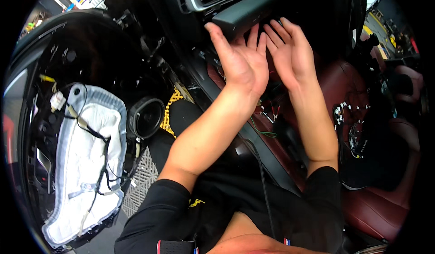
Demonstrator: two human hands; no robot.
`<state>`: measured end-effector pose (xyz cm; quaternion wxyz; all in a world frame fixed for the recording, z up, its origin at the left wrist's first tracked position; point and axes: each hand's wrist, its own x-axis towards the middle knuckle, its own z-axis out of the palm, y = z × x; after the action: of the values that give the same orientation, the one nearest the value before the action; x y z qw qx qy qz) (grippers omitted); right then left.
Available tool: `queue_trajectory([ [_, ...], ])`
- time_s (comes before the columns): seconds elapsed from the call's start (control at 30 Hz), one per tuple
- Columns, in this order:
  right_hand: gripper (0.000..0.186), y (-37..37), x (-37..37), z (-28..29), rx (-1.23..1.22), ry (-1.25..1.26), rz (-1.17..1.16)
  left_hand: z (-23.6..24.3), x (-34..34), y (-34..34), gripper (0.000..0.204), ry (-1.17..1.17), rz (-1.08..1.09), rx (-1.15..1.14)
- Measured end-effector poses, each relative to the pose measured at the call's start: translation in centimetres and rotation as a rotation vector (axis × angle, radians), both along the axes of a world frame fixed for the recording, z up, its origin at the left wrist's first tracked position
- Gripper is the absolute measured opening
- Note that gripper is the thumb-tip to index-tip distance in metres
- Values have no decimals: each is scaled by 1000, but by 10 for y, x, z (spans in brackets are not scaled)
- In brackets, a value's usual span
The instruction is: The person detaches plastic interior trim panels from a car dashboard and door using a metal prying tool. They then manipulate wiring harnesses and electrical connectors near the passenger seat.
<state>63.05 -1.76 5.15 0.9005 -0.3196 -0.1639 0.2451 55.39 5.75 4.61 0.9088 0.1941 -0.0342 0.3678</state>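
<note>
A dark grey dashboard panel (247, 11) juts out below an air vent at the top of the view. Under its near edge is my left hand (244, 66), palm turned up and thumb stretched out along the panel's left end. Its fingers are apart, and some fingertips are hidden by the panel. Beside the panel's right end I hold up my right hand (294, 50), with its fingers spread and nothing visible in it. The two hands' fingertips come close together. Whether either hand presses on the panel I cannot tell.
At left stands an opened car door with white padding (97, 131), loose black wiring and a round speaker (147, 117). Dark red seats (376, 213) lie at right, with a bundle of wires and white connectors (353, 122). A thin green wire (265, 132) hangs below my hands.
</note>
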Motion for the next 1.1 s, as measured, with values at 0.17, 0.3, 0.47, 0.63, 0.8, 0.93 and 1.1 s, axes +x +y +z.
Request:
queue_trajectory([
  [0.17, 68, 51, 19, 36, -60, 211, 29, 0, -5, 14, 84, -44, -93, -124],
  [0.3, 63, 64, 47, 46, 38, 381, 96, 7, -8, 11, 72, 105, -69, -165],
  [0.47, 48, 76, 50, 49, 1, 300, 122, 14, -12, 13, 58, 164, -48, -207],
  [0.63, 18, 91, 97, 41, -130, 155, 263, 17, -10, 15, 54, 210, -61, -189],
  [0.8, 32, 95, 81, 55, -135, 105, 208, 27, -7, 22, 45, 254, -69, -241],
  [0.93, 46, 85, 54, 62, 33, 235, -75, 42, -11, 18, 49, 251, -132, -336],
  [1.1, 64, 59, 38, 43, 92, 328, -162, 15, -19, 2, 61, 316, -130, -367],
])
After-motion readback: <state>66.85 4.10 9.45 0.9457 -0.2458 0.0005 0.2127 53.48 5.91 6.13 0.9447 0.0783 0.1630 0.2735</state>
